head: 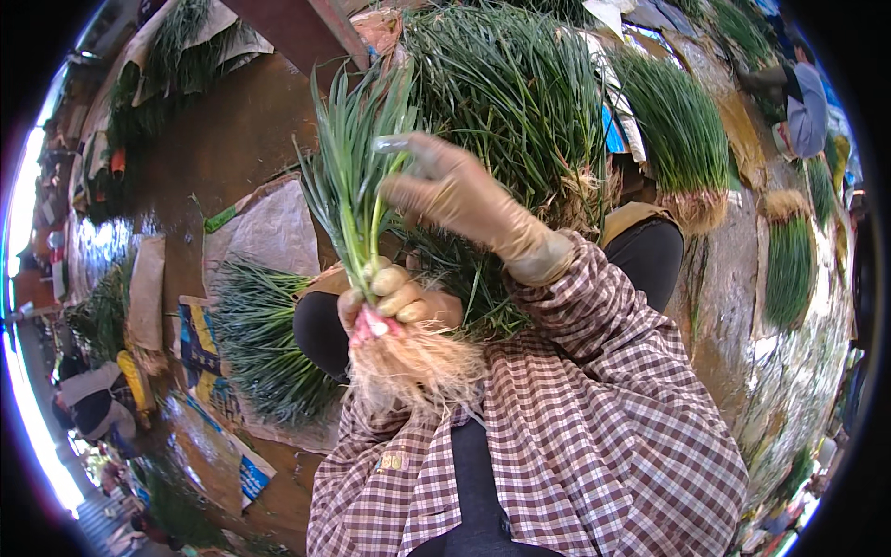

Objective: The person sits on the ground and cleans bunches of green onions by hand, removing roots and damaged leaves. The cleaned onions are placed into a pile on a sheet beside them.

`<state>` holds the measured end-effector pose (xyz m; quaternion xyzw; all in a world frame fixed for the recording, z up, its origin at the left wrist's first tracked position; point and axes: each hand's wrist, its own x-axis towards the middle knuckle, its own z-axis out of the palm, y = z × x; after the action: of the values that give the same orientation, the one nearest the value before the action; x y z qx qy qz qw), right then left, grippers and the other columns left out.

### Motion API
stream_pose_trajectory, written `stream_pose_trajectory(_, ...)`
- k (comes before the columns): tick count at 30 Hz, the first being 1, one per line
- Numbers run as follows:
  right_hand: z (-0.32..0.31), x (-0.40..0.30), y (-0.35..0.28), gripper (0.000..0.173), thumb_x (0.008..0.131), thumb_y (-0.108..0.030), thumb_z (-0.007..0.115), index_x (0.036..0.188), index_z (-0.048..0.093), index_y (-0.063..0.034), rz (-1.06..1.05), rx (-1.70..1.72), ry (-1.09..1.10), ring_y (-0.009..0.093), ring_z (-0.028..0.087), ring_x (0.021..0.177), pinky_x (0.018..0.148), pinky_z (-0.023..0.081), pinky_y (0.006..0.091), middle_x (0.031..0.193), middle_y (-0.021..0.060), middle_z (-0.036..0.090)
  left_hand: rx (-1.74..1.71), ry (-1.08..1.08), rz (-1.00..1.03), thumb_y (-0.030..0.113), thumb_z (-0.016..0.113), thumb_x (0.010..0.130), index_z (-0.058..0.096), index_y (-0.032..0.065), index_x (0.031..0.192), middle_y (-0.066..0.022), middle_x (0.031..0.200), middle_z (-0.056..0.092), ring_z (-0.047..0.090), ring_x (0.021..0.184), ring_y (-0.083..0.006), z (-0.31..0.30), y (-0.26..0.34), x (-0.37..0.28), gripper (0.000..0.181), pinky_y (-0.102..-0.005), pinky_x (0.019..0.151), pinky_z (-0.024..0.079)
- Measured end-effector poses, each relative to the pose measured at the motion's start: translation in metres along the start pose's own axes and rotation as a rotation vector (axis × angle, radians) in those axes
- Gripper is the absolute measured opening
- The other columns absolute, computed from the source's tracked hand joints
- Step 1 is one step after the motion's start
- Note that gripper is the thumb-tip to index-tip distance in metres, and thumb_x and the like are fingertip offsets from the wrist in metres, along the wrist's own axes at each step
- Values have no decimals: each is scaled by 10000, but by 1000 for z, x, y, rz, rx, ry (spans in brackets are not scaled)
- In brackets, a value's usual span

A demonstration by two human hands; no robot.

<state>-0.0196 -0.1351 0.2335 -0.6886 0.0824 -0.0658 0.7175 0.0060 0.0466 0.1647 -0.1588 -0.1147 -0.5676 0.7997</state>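
Observation:
My left hand, gloved, grips a bunch of spring onions around the stems, just above the reddish-white bulbs. The green leaves point up and the pale, stringy roots hang over my shirt front. My right hand, in a tan glove, is beside the upper leaves with its fingers apart and bent; it is slightly blurred, and whether its fingertips touch a leaf is hard to tell. Behind it lies a large heap of spring onions. Another pile of spring onions lies by my left knee.
A reddish-brown post stands ahead. More bundled spring onions lie on sacking to the right. A pale sack is spread on the wet brown floor. Other people sit at the far right and far left.

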Motion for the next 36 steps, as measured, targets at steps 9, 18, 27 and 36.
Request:
stream_pose_trajectory(9, -35, -23, 58, 298, 851, -40, 567, 1148, 576, -40, -222, -367, 328, 100, 614, 813, 692, 522, 222, 1042, 95, 649, 252, 287, 2, 131, 582, 833, 507, 106, 1010, -34, 1140, 484, 511, 1000, -161, 25, 8, -14, 194, -401, 893, 432)
stream_pose_trajectory(18, -60, -61, 92, 329, 850, -181, 601, 1150, 580, -47, -123, -587, -156, 269, 636, 960, 802, 515, 325, 1067, 156, 640, 4, -269, -57, 108, 587, 808, 477, 132, 888, -1, 910, 487, 586, 864, -183, 13, 13, 14, 138, -433, 838, 408)
stream_pose_trajectory(27, -76, -31, 1, 430, 870, -260, 561, 1247, 507, -59, 305, 318, -277, 139, 595, 856, 725, 485, 273, 1003, 74, 622, 842, 850, 226, 202, 518, 863, 517, 108, 1039, -43, 927, 563, 536, 845, -171, 16, -63, 78, 199, -325, 781, 439)
stream_pose_trajectory(36, -104, -48, 75, 902, 691, -201, 732, 1392, 224, 53, 48, 340, 164, 156, 530, 918, 776, 455, 263, 1039, 116, 555, 1366, 823, 12, 196, 515, 865, 516, 96, 1045, -46, 955, 559, 532, 856, -169, -68, -104, 151, 205, -314, 791, 438)
